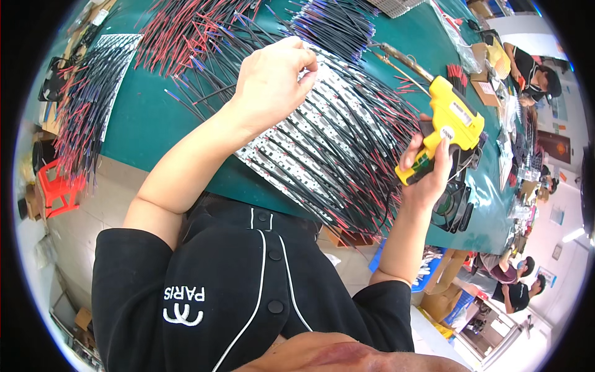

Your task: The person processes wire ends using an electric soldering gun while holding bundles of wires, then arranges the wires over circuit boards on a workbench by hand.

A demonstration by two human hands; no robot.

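My right hand (427, 164) grips a yellow soldering gun (447, 102) by its handle. Its thin metal tip (396, 54) points up and left, above the table and apart from my left hand. Over the far edge of a white circuit board panel (273, 162), my left hand (271, 77) is closed, thumb and fingers together; whatever they pinch is too small to make out. Many black wires (310, 146) with red ends lie slantwise across the panel, hiding much of it. Beyond my left hand lies a pile of dark wires (331, 28) with blue ends.
The table (133, 139) has a green top. Red and black wires (180, 34) lie at the back; another wired panel (118, 53) is at the left. A small black fan (455, 208) stands by my right forearm. A red stool (61, 189) is at left; other people work at right.
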